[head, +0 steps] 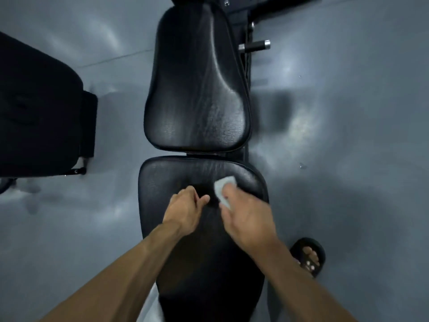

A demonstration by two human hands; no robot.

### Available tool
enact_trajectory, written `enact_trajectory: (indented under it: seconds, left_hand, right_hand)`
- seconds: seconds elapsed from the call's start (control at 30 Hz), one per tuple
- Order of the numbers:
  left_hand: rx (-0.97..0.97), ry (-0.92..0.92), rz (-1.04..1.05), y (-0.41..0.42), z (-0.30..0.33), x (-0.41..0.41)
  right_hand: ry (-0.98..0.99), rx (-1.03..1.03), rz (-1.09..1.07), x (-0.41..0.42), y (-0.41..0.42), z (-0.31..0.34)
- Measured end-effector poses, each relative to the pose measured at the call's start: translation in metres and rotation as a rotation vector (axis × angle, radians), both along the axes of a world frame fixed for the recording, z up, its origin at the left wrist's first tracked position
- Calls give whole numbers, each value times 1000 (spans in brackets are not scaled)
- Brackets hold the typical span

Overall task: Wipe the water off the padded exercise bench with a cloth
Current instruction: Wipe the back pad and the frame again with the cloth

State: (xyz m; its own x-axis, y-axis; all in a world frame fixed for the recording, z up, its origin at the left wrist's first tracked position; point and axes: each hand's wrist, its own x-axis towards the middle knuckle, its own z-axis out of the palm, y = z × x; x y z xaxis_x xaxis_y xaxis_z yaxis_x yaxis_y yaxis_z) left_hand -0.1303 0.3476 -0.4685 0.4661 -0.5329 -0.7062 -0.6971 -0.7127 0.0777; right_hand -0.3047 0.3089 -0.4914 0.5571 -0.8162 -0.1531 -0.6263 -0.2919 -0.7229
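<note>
A black padded exercise bench runs up the middle of the view, with a near pad (162, 182) and a far pad (197, 89) split by a narrow gap. My right hand (246, 214) grips a small pale cloth (222, 184) against the near pad, close to its far end. My left hand (185, 208) hovers just left of it over the same pad, fingers curled and holding nothing. The far pad shows a dull, streaky sheen.
Grey floor (348, 112) lies on both sides of the bench. Another black padded piece of equipment (39, 108) stands at the left. A metal-tipped bar (255, 45) sticks out of the bench frame at the upper right. A sandalled foot (308, 255) stands right of the bench.
</note>
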Motion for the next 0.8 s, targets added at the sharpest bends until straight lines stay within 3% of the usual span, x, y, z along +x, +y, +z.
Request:
enact_trajectory:
  seconds: [0.1, 0.37, 0.47, 0.8]
  left_hand:
    - [109, 8, -26, -7, 3, 0]
    - [178, 9, -21, -16, 9, -1]
    - [186, 13, 6, -19, 9, -2]
    - [134, -3, 92, -20, 12, 0]
  right_hand:
    - [97, -112, 296, 8, 7, -1]
    - [293, -8, 195, -14, -45, 21]
    - [267, 113, 230, -11, -49, 25]
    - [183, 39, 153, 8, -73, 35]
